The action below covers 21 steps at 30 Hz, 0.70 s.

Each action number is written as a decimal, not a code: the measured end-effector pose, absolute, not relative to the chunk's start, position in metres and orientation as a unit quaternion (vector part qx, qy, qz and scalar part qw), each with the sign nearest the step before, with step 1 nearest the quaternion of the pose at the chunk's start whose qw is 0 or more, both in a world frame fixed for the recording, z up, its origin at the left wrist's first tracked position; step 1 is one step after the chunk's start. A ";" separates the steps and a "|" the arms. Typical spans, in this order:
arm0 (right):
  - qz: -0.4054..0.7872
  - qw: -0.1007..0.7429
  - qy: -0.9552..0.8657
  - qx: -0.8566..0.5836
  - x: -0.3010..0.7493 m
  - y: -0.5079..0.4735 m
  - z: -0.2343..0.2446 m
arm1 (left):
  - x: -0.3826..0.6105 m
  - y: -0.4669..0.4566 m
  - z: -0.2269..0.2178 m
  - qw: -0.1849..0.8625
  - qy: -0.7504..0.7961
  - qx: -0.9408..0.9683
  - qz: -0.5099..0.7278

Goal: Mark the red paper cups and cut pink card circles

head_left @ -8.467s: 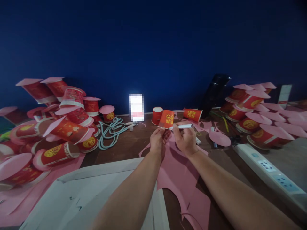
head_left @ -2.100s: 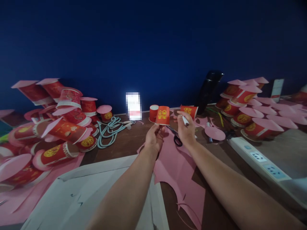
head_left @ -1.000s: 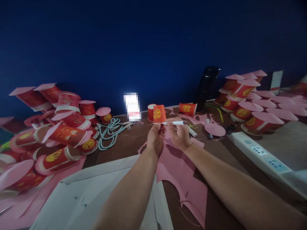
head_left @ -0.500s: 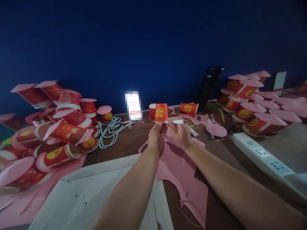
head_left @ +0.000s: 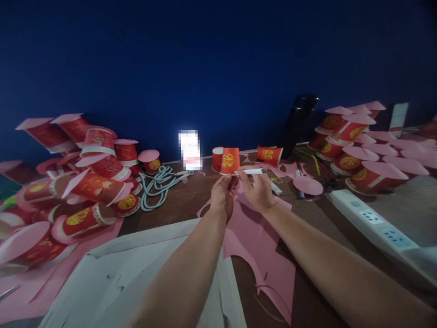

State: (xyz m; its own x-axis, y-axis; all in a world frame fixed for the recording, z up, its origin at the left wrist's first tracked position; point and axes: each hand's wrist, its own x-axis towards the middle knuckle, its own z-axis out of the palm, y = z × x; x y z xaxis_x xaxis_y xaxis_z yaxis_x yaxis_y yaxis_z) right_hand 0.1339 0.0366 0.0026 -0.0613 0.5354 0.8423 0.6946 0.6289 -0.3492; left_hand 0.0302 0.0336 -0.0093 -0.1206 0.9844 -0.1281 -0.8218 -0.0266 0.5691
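Two bare hands work at the center of the frame above a brown surface (head_left: 184,198). The left hand (head_left: 222,196) holds a red cup (head_left: 231,160) with gold characters, wide end down; its grip is closed, thumb and fingers pinching the lower rim. The right hand (head_left: 258,190) has its grip closed around a white pen (head_left: 255,171), which lies nearly level, its left end at the cup's lower right edge; whether the tip touches is too small to tell. The step in hand seems to be working the pen along that rim, and the next move calls for a steady cup and a light, close tip. Just behind, slightly left, is another cup (head_left: 216,161); a third cup (head_left: 269,155) lies on its side to the right. Cut pink paper (head_left: 254,228) spreads beneath the hands. Cups with pink paper tops fill a left heap (head_left: 97,187) and a right group (head_left: 355,146). A power strip (head_left: 348,205) angles across the lower right.
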 end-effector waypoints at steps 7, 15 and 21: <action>-0.072 0.546 -0.716 -0.429 0.134 0.038 0.004 | 0.029 0.034 -0.011 0.651 0.265 0.152 0.695; -0.074 0.550 -0.714 -0.427 0.135 0.039 0.003 | 0.030 0.034 -0.011 0.658 0.273 0.140 0.688; -0.070 0.552 -0.710 -0.432 0.136 0.039 0.003 | 0.030 0.033 -0.010 0.655 0.294 0.136 0.683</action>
State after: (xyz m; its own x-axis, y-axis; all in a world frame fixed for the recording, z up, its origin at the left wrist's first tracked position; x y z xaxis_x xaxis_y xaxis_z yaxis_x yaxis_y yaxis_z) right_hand 0.1357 0.0392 0.0035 -0.0183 0.5361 0.8440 0.6907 0.6171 -0.3770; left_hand 0.0303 0.0333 -0.0095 -0.1050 0.9742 -0.1998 -0.8144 0.0311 0.5795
